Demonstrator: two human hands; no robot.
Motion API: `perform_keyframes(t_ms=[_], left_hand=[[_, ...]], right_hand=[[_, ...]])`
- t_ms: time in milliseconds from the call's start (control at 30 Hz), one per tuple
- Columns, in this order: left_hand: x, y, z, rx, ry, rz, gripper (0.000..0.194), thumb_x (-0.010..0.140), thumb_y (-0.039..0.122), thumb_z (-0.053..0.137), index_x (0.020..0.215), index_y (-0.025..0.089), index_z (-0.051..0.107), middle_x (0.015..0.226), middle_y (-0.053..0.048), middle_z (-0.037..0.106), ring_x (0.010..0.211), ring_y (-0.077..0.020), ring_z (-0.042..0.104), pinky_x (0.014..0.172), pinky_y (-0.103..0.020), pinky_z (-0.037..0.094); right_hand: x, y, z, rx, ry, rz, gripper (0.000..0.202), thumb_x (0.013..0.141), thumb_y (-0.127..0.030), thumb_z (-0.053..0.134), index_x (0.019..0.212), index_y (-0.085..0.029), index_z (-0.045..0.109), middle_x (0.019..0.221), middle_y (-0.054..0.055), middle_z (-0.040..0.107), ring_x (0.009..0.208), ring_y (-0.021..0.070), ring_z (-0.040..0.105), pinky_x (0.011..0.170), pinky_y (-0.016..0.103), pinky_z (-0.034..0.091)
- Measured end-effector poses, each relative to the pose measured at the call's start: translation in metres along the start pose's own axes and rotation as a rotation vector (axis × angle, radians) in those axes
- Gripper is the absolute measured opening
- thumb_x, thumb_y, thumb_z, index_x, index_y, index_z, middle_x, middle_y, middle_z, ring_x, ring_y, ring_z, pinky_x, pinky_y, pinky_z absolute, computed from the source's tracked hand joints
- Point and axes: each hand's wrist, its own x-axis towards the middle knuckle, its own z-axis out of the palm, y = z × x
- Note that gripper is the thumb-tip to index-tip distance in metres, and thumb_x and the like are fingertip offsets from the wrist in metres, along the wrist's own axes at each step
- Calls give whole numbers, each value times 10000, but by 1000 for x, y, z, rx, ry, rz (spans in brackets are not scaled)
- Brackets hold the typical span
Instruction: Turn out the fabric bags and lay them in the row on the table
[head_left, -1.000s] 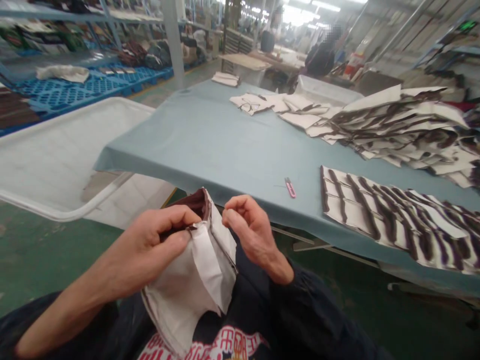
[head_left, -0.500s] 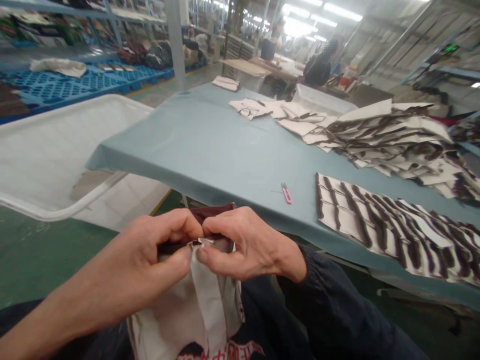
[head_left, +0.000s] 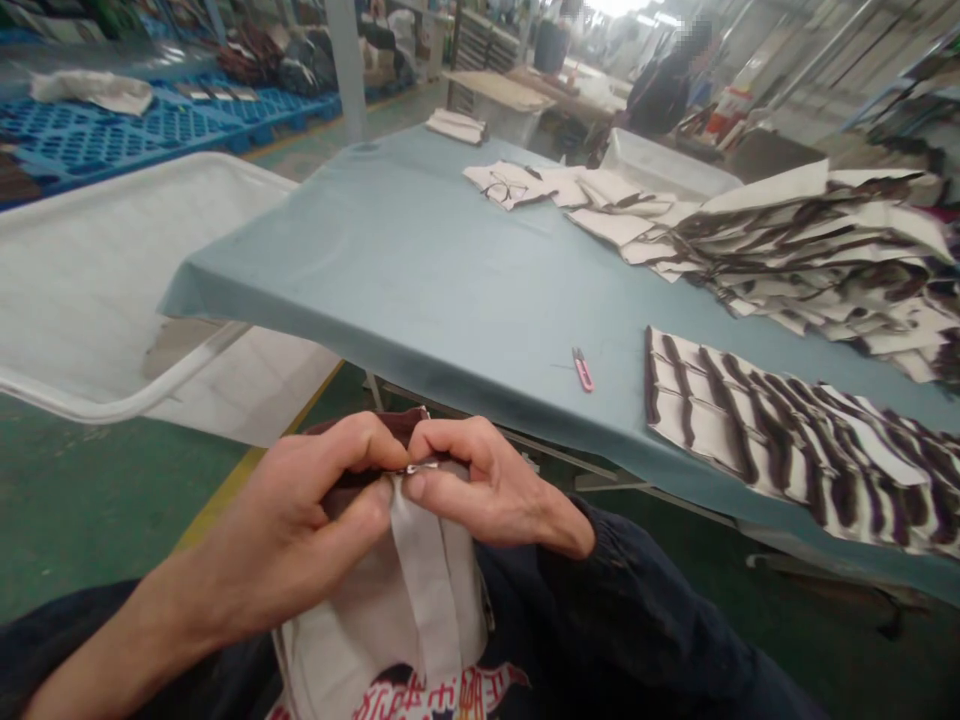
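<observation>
A cream fabric piece (head_left: 360, 590) with a brown edge and red printed characters hangs in front of my body. My left hand (head_left: 330, 510) pinches its upper edge between thumb and forefinger. Close beside it, my right hand (head_left: 480, 485) grips the same edge, the two thumbs nearly touching. A pale strip (head_left: 427, 580) runs down the fabric from between the hands. A small white bit shows at the pinched spot; its kind is too small to make out. Pink thread snips (head_left: 583, 372) lie on the table beyond my right hand.
The blue-green covered table (head_left: 375, 260) bears a row of overlapping cream-and-brown pieces (head_left: 757, 420) and a large heap of similar fabric (head_left: 825, 250). Eyeglasses (head_left: 506, 188) lie on fabric. A white bin (head_left: 142, 400) stands left. Another person (head_left: 660, 90) is in the background.
The view has tipped down slightly, so the table and its contents sit higher. Both hands keep their pinch on the fabric edge, shifted only a little.
</observation>
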Motion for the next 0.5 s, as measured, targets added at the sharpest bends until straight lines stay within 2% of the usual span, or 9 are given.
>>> perform_keyframes(t_ms=[167,267,333,400,500], left_hand=[[-7,-16,2,30,-64,200,254,1004,57,557,1040,290,650,780,42,705,645,-149,641,640,-272,464],[-10,-24,2,-1,-83,300,332,963,18,574,1102,311,646,764,32,670,646,-172,596,636,-300,431],[-13,-27,5,-16,-58,303,358,949,29,581,1131,321,681,766,17,669,651,-186,571,634,-326,401],[-16,-28,9,-6,-21,251,317,963,67,582,1100,317,721,766,0,681,649,-193,555,639,-351,383],[-19,-22,14,33,30,181,275,993,90,557,1035,304,724,754,10,717,626,-175,564,664,-344,418]], right_hand=[[-5,9,11,359,-16,181,224,771,-395,764,712,-263,593,670,-52,434,624,148,334,576,312,280],[-7,13,15,458,-25,262,199,739,-406,752,719,-268,611,627,-56,427,589,149,310,551,323,244],[-6,14,16,470,-28,277,183,747,-416,722,711,-269,619,631,-46,454,587,155,332,544,327,251],[-5,13,16,450,-22,277,184,747,-422,700,705,-270,605,635,-45,460,588,154,344,551,321,261],[-3,7,14,393,-24,273,169,730,-395,697,720,-267,588,631,-57,443,585,143,335,567,308,256]])
